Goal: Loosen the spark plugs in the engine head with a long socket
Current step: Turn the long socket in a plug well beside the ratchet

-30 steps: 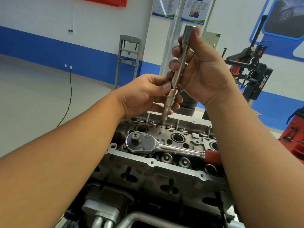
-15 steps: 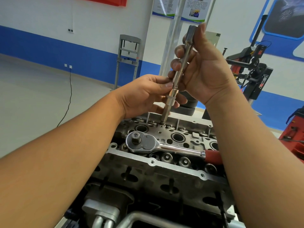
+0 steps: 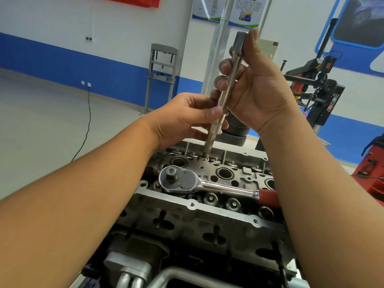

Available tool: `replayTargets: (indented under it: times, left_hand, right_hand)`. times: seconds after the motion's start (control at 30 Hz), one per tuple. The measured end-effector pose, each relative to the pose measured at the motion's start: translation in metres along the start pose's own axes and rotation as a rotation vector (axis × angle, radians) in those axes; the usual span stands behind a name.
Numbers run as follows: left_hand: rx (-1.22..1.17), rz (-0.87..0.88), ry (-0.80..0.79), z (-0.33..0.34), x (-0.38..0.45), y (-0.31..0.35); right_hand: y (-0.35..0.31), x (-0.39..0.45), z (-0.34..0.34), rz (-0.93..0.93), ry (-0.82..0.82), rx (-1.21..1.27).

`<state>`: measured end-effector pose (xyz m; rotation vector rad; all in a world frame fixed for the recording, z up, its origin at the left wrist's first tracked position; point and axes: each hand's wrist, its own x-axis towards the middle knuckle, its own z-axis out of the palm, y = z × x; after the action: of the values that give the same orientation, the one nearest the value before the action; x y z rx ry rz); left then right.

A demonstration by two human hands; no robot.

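Observation:
A long steel socket with extension (image 3: 225,96) stands tilted above the grey engine head (image 3: 207,217), its lower tip at the head's far edge. My right hand (image 3: 255,88) grips the upper shaft, thumb beside the top end. My left hand (image 3: 187,119) pinches the lower part near the collar. A ratchet wrench (image 3: 187,180) with a red handle lies across the head, untouched. Round spark plug wells (image 3: 224,173) open along the middle of the head.
A red and black tyre machine (image 3: 320,94) stands at the right, with another red machine (image 3: 372,173) further right. A grey metal stand (image 3: 162,75) is by the blue-striped wall. A black cable (image 3: 87,125) trails over the floor at the left.
My right hand has shifted slightly up the shaft and my left fingers have moved round the lower part. The socket stays in place and the ratchet has not moved.

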<state>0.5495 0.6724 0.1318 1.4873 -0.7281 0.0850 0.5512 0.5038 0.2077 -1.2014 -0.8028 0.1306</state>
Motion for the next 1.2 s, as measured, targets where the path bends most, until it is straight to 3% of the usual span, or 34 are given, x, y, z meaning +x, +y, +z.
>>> replayTargets:
  times: [0.13, 0.47, 0.67, 0.97, 1.2]
  left_hand:
    - [-0.075, -0.037, -0.053, -0.0005, -0.0006, 0.0015]
    - [0.075, 0.024, 0.138, 0.0002, 0.0035, -0.0028]
    - [-0.077, -0.065, -0.032, -0.0013, -0.0003, 0.0024]
    - [0.068, 0.011, 0.119, 0.0004, 0.0022, -0.0016]
    - [-0.070, -0.056, -0.020, -0.0011, -0.0008, 0.0038]
  right_hand:
    - [-0.0007, -0.0004, 0.0008, -0.002, -0.030, -0.005]
    - [0.0000, -0.0008, -0.0021, 0.001, -0.017, -0.003]
    - [-0.0007, -0.0001, -0.0012, 0.005, -0.034, -0.015]
    - [0.0005, -0.0012, -0.0017, -0.005, -0.033, -0.039]
    - [0.0001, 0.0000, -0.0010, -0.004, -0.047, -0.030]
